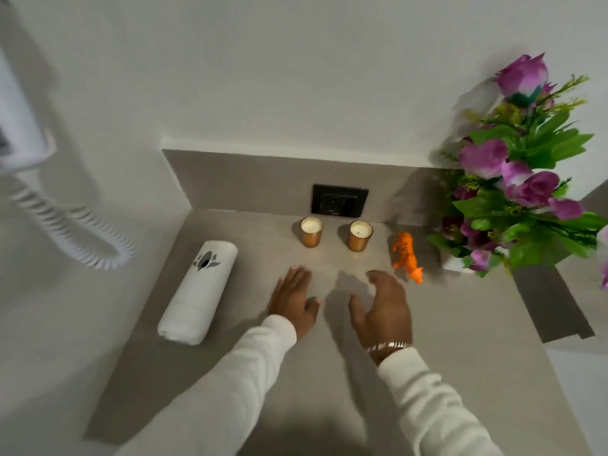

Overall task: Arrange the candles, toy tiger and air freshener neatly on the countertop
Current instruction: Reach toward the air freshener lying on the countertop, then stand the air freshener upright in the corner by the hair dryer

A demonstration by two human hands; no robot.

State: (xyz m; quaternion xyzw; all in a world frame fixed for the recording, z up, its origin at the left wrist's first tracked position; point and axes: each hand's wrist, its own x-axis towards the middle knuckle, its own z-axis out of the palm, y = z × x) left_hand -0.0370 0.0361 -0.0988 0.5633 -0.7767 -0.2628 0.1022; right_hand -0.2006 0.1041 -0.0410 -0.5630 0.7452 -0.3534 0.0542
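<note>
Two white candles in gold glass cups stand upright side by side near the back wall, the left candle (311, 232) and the right candle (360, 235). An orange toy tiger (406, 255) stands to their right on the grey countertop (460, 340). A white air freshener (199, 290) with a dark flower mark lies on its side at the left. My left hand (293, 301) rests flat on the counter in front of the left candle, fingers apart. My right hand (382, 307) hovers open in front of the right candle, close to the tiger. Neither hand holds anything.
A bunch of purple flowers with green leaves (516, 192) in a white pot fills the back right corner, next to the tiger. A black wall socket (339, 200) sits behind the candles. A white wall-mounted dryer with a coiled cord (65, 222) hangs at the left.
</note>
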